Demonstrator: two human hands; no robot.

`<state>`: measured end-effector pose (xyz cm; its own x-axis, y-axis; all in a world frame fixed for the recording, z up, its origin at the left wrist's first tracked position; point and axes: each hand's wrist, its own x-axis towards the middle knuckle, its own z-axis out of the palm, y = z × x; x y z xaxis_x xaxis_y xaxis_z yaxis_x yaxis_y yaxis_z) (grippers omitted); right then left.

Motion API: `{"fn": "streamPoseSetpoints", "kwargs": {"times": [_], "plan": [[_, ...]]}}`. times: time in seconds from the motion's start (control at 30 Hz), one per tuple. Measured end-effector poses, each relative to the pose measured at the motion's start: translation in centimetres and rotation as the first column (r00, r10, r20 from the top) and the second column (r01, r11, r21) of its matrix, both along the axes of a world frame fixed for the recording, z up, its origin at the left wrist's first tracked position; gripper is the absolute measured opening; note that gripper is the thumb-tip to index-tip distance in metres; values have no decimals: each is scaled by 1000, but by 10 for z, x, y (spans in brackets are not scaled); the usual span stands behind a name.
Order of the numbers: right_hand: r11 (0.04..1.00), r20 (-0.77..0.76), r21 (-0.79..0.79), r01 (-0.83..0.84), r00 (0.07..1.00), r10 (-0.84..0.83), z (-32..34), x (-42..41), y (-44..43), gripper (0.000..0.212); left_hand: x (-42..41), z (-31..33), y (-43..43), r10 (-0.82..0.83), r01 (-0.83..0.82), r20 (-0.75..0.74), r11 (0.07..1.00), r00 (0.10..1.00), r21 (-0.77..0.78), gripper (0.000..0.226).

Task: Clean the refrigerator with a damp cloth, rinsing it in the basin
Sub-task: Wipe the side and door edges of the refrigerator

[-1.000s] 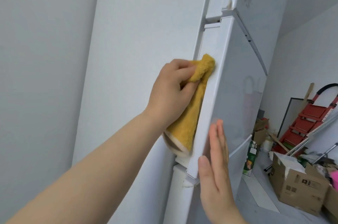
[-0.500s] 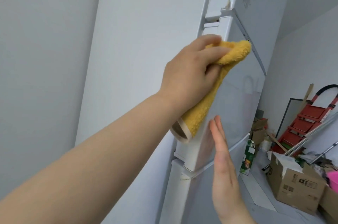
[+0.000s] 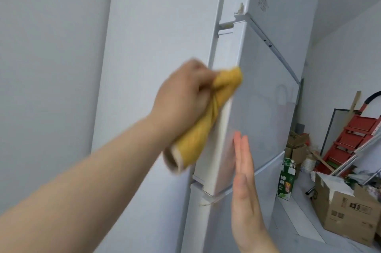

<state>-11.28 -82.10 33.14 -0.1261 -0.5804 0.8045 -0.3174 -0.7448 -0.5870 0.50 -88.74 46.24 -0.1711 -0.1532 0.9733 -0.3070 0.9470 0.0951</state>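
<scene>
Head view. Your left hand (image 3: 185, 96) is clamped round the yellow cloth (image 3: 195, 137), fingers curled over its bunched top. The loose tail hangs toward 7 o'clock. Hand and cloth are both smeared with motion. The cloth lies against the side edge of the middle door (image 3: 223, 129) of the refrigerator (image 3: 268, 79), near frame centre. Your right hand (image 3: 245, 186), at 5 o'clock from the cloth, has its fingers straight and together, flat at the door front. Contact looks likely but can't be confirmed.

Change: half a second ago the cloth sat at the door's top corner, toward 12 o'clock, by the hinge gap. It has now dropped back down the edge. The right hand has barely moved. My read is that you are scrubbing up and down this one strip while bracing the door against swinging.

For the task: the edge strip is probably close to done, and the wide door front likely remains. The basin is not in view, so the rinse waits. A red ladder (image 3: 354, 139) and a cardboard box (image 3: 346, 211) stand at 3 to 4 o'clock, well apart.
</scene>
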Motion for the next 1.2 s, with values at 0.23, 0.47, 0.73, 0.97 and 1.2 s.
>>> {"fn": "streamPoseSetpoints", "kwargs": {"times": [0.23, 0.47, 0.73, 0.97, 1.2], "plan": [[989, -78, -50, 137, 987, -141, -7, -4, -15, 67, -22, -12, -10, -74, 99, -215, 989, 974, 107, 39], [976, -96, -101, 194, 974, -204, -10, 2, -20, 69, -12, -143, -10, -86, 103, -72, 953, 994, 284, 36], [920, -232, -150, 362, 892, -388, -32, -2, -14, 53, 24, -172, 6, -82, 287, -342, 740, 936, 608, 36], [909, -186, -90, 408, 889, -418, -105, 0, -23, 46, 45, -221, 0, 124, 378, -508, 525, 852, 762, 27], [907, -221, -105, 409, 879, -422, -109, -6, -25, 47, 45, -226, -6, 261, 186, -404, 590, 876, 785, 31]]}}
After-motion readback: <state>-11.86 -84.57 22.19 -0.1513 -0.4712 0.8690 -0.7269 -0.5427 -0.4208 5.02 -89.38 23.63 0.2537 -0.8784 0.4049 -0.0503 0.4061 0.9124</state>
